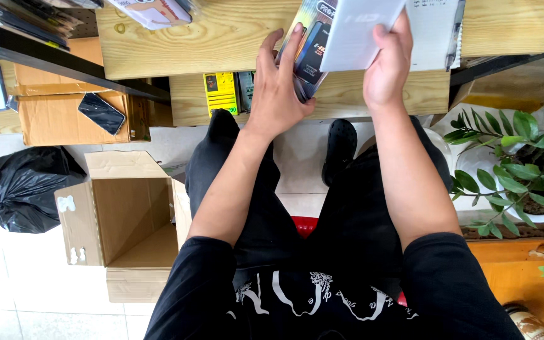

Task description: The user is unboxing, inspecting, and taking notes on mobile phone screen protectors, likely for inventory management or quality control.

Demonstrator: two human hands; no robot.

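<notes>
Seated at a wooden bench (373,101): left hand (278,94) curled around colourful packets (310,47), right hand (388,66) pinching a white box (360,31) just beside them (thumb on top).

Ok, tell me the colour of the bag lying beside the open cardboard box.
Black: a glossy black plastic bag, seen in the head view.

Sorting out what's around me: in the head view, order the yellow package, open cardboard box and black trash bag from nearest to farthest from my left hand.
From the left hand:
1. Yellow package, just left, on the wooden desk.
2. Open cardboard box, lower left, on the floor.
3. Black trash bag, far left, beyond the box.
</notes>
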